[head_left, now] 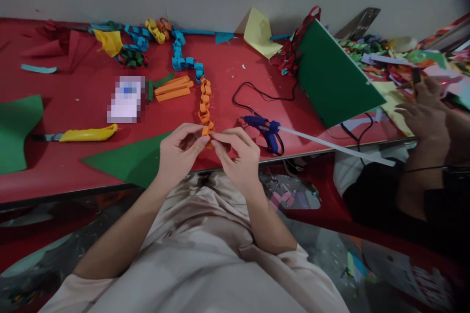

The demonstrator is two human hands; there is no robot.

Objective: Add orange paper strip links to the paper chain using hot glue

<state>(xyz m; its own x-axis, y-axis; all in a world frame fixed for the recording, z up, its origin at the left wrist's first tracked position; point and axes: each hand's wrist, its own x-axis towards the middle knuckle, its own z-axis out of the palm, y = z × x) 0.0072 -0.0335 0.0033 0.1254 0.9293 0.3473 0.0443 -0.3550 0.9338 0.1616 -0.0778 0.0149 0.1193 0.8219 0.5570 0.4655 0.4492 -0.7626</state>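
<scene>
Between my two hands is the near end of a paper chain point(204, 100), its orange links running away from me into blue ones. My left hand point(182, 149) pinches the last orange link from the left, thumb and finger pressed together. From the right, my right hand point(237, 154) closes its fingertips on the same link. A stack of orange paper strips point(174, 89) lies just beyond my left hand. Beside my right hand rests a blue glue gun point(262, 127) with a long white glue stick in its back and a black cord.
A yellow utility knife point(88, 133) with its blade out lies at left, near green paper point(125, 159). A green board point(336, 76) leans at right. Beyond it, a co-worker's hands point(424, 112) work beside heaped paper scraps point(389, 56). Red paper point(69, 49) lies far left.
</scene>
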